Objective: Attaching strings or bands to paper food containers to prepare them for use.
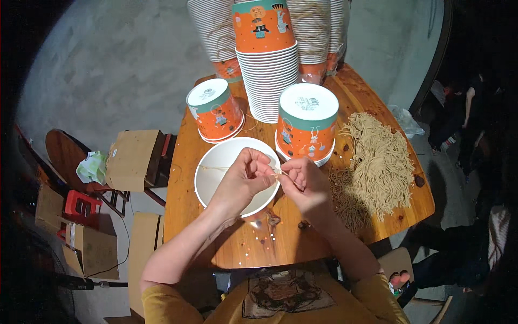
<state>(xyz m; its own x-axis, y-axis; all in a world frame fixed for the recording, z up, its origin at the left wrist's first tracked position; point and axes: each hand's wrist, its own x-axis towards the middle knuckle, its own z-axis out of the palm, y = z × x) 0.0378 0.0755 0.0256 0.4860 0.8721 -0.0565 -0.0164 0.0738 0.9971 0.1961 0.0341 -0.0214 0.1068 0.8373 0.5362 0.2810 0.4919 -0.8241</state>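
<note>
We hold both hands together over the right side of the open white bucket [215, 186], the left hand [245, 177] and the right hand [308, 189] meeting fingertip to fingertip. Each grip is closed in a fine pinch, as far as we can tell on the same pale cord [213, 168], which runs from the bucket's left inner wall across the opening to our left hand. The very end is too small to read, so we cannot tell whether a knot is formed.

The step looks like working the cord's end near the rim. To do it well, we should let the left grip anchor the strand and the right do the fine turning, leaving enough tail to pinch. We do best to keep the cord lightly taut and untwisted, and to pull evenly, since a hard tug could bend the thin wall or fray the strand. We also keep our wrists off the rim so the bucket stays steady on the tabletop [189, 237], and leave the heap of loose cords [386, 170] on our right undisturbed.
</note>
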